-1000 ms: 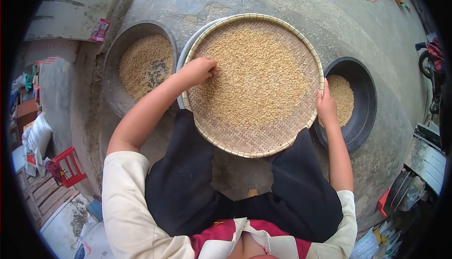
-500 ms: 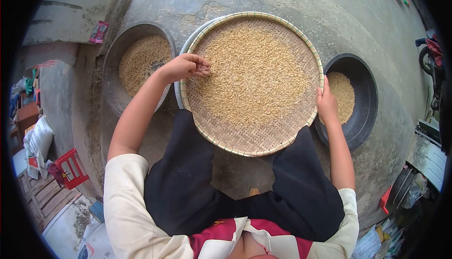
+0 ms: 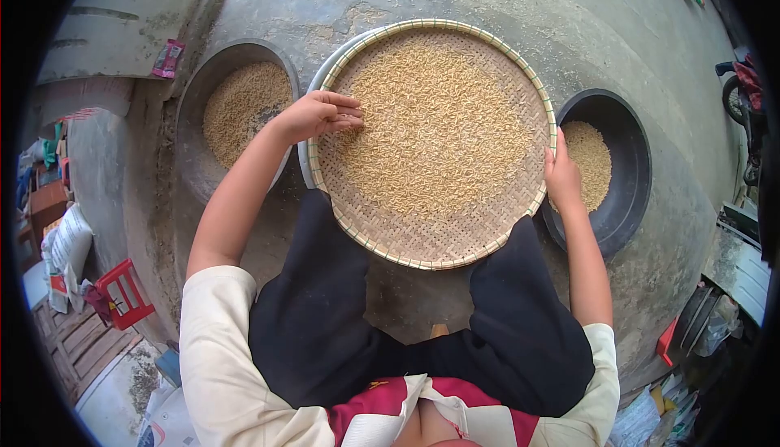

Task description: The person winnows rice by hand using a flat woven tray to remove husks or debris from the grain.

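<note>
- Tray [image 3: 414,240], round and woven, lies between the tubs, its near edge over the knees; a pale pan [image 3: 304,167] shows past its rim from nine to eleven o'clock.
- Grain [image 3: 443,126] covers most of its middle, loose and dry-looking; it should run and slide at a tilt, and would spill over the low rim.
- Left hand [image 3: 317,117] is at the tray's ten o'clock, fingers half curled and drawn together by the grain; whether any is caught between them, I cannot tell.
- Right hand [image 3: 562,179] grips the rim near four o'clock, fingers wrapped at the edge.
- Likely light itself, weighted by its load; the base may flex, while the bound rim looks stiffer. Best held there, at three and nine o'clock, kept level.
- Left tub [image 3: 193,142] sits at nine o'clock, right tub [image 3: 634,175] near four, each with grain inside.
</note>
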`<state>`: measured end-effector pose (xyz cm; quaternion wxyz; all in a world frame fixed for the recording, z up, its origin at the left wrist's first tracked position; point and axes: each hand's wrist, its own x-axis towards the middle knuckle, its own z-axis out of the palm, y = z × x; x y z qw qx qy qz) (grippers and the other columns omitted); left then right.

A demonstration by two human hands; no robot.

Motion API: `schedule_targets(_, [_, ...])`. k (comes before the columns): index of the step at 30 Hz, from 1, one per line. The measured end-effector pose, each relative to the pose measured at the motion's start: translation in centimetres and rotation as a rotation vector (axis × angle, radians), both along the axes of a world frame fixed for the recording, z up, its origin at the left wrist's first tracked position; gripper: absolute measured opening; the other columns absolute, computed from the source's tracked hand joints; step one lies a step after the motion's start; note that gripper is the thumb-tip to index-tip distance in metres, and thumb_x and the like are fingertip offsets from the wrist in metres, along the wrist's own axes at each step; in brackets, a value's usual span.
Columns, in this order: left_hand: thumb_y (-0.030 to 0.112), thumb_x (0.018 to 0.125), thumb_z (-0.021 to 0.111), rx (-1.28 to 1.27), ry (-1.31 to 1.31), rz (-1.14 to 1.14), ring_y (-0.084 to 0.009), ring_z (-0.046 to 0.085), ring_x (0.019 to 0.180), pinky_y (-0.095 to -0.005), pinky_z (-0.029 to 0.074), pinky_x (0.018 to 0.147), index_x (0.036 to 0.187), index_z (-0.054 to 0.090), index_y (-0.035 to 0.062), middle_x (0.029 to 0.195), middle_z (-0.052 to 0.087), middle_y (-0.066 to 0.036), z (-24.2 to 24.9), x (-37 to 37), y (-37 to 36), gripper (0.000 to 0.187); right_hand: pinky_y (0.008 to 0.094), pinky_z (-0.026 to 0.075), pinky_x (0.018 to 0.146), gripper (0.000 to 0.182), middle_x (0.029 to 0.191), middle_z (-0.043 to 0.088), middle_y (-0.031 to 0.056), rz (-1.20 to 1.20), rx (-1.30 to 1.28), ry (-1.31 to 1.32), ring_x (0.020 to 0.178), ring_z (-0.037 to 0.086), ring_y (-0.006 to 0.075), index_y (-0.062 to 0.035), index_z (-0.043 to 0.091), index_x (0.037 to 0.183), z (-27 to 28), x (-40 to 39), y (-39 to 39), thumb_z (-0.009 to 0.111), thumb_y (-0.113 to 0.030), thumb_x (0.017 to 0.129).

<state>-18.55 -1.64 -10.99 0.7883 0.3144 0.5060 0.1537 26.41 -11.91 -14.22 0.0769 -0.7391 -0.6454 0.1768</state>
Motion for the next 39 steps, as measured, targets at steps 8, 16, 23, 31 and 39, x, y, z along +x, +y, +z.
schedule_targets(8, [-0.009, 0.077, 0.032, -0.016, 0.028, 0.017, -0.0266, 0.055, 0.103, -0.0274, 0.050, 0.082, 0.119, 0.041, -0.0117, 0.116, 0.049, -0.023, 0.6, 0.0, 0.1, 0.043, 0.0458, 0.044, 0.054, 0.051, 0.068, 0.059, 0.0215, -0.012, -0.007, 0.013, 0.060, 0.058, 0.0384, -0.0094, 0.028, 0.133, 0.0, 0.0, 0.0, 0.042, -0.028, 0.088])
schedule_targets(16, [-0.008, 0.076, 0.033, 0.004, 0.046, 0.027, -0.0261, 0.053, 0.106, -0.0275, 0.050, 0.082, 0.120, 0.040, -0.0111, 0.119, 0.047, -0.023, 0.9, 0.1, -0.1, 0.045, 0.0457, 0.044, 0.053, 0.051, 0.067, 0.058, 0.0212, -0.011, 0.002, 0.008, 0.060, 0.058, 0.0381, -0.0100, 0.028, 0.133, -0.1, 0.0, 0.0, 0.043, -0.028, 0.088])
schedule_targets(23, [-0.008, 0.076, 0.032, -0.022, 0.016, 0.068, -0.0263, 0.053, 0.106, -0.0277, 0.049, 0.084, 0.120, 0.040, -0.0119, 0.116, 0.049, -0.023, 1.1, 1.5, 0.5, 0.044, 0.0463, 0.044, 0.054, 0.050, 0.068, 0.059, 0.0219, -0.014, 0.001, 0.016, 0.061, 0.058, 0.0391, -0.0103, 0.028, 0.133, 0.1, 0.0, 0.0, 0.043, -0.029, 0.088])
schedule_targets(31, [0.047, 0.084, 0.045, 0.447, -0.432, -0.511, -0.0305, 0.015, 0.132, -0.0496, 0.013, 0.105, 0.138, 0.019, 0.0141, 0.144, 0.012, -0.012, 11.9, 21.0, 0.8, 0.069, 0.0488, 0.044, 0.057, 0.049, 0.073, 0.059, 0.0243, -0.033, 0.001, 0.011, 0.065, 0.057, 0.0416, -0.0104, 0.030, 0.131, 0.4, -0.3, -0.1, 0.041, -0.030, 0.088])
schedule_targets(39, [0.028, 0.089, 0.047, 0.813, 0.472, -0.211, -0.0236, 0.052, 0.107, -0.0345, 0.041, 0.089, 0.120, 0.048, 0.0029, 0.115, 0.054, -0.013, 4.4, 7.8, 3.1, 0.040, 0.0479, 0.045, 0.055, 0.049, 0.068, 0.059, 0.0219, -0.057, -0.010, 0.007, 0.060, 0.058, 0.0395, -0.0096, 0.033, 0.130, 0.1, 0.0, -0.1, 0.043, -0.031, 0.087])
